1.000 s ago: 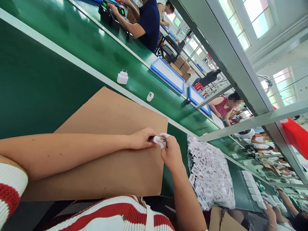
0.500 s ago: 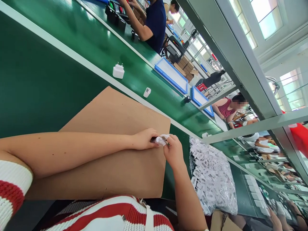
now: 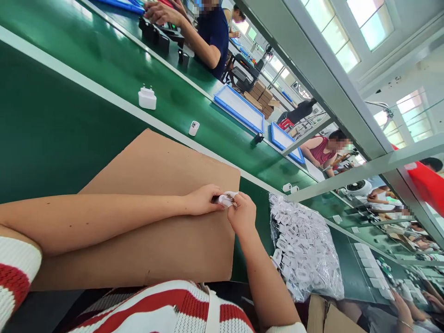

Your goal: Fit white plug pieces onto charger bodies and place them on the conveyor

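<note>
My left hand reaches in from the left over the brown cardboard sheet, its fingers closed round a small white plastic part. A dark bit shows beside the part at my left fingertips. My right hand pinches the same white part from the other side, near the sheet's right edge. The fingers hide most of the part, so its exact kind is unclear. To the right of my right hand lies a clear plastic bag full of white ring-shaped plastic pieces.
Beyond the pale rail, a white plug charger and a small white piece sit on the green belt. Blue-rimmed trays stand across it, near co-workers. A grey metal frame crosses at right. An open carton is at lower right.
The charger and small white piece on the belt have moved leftward, and another white piece has appeared farther right. The view has shifted slightly. Both hands stay together on the white part.
</note>
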Motion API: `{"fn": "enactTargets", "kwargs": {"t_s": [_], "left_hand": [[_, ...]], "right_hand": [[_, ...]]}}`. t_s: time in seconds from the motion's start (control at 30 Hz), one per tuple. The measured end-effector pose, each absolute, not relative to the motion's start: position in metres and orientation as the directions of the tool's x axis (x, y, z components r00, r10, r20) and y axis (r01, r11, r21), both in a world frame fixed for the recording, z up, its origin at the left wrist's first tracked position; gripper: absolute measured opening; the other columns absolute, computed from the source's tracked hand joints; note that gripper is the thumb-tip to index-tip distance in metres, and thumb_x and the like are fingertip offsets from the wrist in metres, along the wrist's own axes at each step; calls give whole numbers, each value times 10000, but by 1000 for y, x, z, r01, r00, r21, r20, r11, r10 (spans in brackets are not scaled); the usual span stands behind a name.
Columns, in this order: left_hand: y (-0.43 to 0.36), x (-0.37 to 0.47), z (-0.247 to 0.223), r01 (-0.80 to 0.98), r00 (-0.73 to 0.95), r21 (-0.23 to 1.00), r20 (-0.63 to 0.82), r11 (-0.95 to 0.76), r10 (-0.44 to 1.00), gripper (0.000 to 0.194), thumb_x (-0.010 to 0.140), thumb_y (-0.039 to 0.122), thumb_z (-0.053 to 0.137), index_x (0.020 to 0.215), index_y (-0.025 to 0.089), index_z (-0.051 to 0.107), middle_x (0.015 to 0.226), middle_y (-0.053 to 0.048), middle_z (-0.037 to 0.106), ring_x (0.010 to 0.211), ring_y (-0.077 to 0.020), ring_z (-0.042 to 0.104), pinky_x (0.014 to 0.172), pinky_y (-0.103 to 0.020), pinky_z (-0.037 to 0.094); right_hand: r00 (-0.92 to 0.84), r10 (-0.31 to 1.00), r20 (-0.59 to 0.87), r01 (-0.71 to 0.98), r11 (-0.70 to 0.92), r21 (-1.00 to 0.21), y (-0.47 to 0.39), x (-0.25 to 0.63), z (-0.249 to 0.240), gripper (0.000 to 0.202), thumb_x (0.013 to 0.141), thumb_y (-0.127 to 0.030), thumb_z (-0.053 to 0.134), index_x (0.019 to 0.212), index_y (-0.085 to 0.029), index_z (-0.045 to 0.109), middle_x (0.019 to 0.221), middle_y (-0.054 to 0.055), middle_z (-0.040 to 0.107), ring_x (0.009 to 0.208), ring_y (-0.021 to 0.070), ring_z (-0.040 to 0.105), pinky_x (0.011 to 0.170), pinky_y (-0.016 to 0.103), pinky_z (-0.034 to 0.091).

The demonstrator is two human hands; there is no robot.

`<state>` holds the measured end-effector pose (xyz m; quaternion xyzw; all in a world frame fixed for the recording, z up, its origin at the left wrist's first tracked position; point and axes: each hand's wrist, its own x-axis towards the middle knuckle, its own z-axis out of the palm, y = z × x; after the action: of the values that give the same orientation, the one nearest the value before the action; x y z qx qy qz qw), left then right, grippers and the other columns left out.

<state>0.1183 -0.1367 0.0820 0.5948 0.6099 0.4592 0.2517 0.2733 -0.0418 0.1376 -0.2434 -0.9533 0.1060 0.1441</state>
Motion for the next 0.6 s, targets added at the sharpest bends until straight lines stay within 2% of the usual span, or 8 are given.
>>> {"fn": "enactTargets", "kwargs": {"t_s": [0.1,0.17,0.2,0.27,0.37,0.43,0.5,0.6], "left_hand": [[-128,112,88,470,-157,879,170,-78,973,355,804,529,684,899,189,724,859,-43,697,777,-230,628,677,-309,470],[-114,97,95,482,-222,876,157,-32,962,355,795,488,687,1001,202,731,929,-38,731,820,-239,661,712,-308,499],[-105,86,99,513,-293,858,161,13,942,357,797,462,680,1050,214,726,964,-34,741,853,-243,672,736,-307,509],[-84,57,109,587,-469,794,176,157,865,352,808,412,661,1102,224,709,1025,-43,748,920,-256,678,782,-311,512],[-56,12,123,596,-648,733,198,328,735,363,839,361,622,1151,178,658,1136,-124,720,1066,-313,646,876,-365,491],[-44,-10,129,583,-706,710,204,394,678,367,833,341,616,1141,142,639,1129,-172,703,1120,-358,617,920,-421,470],[-40,-22,132,585,-740,676,219,448,636,377,779,355,657,1066,111,640,1046,-193,694,1132,-391,596,942,-466,452],[-48,-26,131,618,-757,617,301,487,580,503,709,495,696,1007,98,619,1023,-190,649,1271,-442,472,985,-532,384]], "right_hand": [[-777,568,271,426,792,-437,-47,295,137,472,867,-202,600,1336,-260,618,1154,71,726,1052,256,650,864,356,520],[-721,600,348,421,777,-468,-50,325,136,511,929,-302,592,1434,-244,537,1322,114,666,1187,278,613,945,400,512],[-686,612,393,452,782,-429,-50,344,135,470,962,-325,557,1424,-242,549,1334,127,657,1226,295,587,982,435,493],[-645,644,411,580,763,-285,-47,387,129,347,988,-314,509,1303,-252,640,1182,137,711,1122,322,603,960,489,475],[-563,725,397,793,609,14,-39,444,116,220,897,-280,606,1083,-240,717,971,164,703,959,355,601,834,499,466],[-518,776,359,853,502,145,-33,466,109,164,827,-252,675,981,-236,728,965,165,688,906,348,600,776,471,462],[-490,817,303,872,457,177,-29,474,108,175,792,-184,684,953,-224,740,1009,166,678,889,334,608,754,443,464],[-461,854,242,886,456,78,-23,471,115,283,767,-38,598,932,-200,761,1007,154,652,906,309,624,771,406,476]]}}
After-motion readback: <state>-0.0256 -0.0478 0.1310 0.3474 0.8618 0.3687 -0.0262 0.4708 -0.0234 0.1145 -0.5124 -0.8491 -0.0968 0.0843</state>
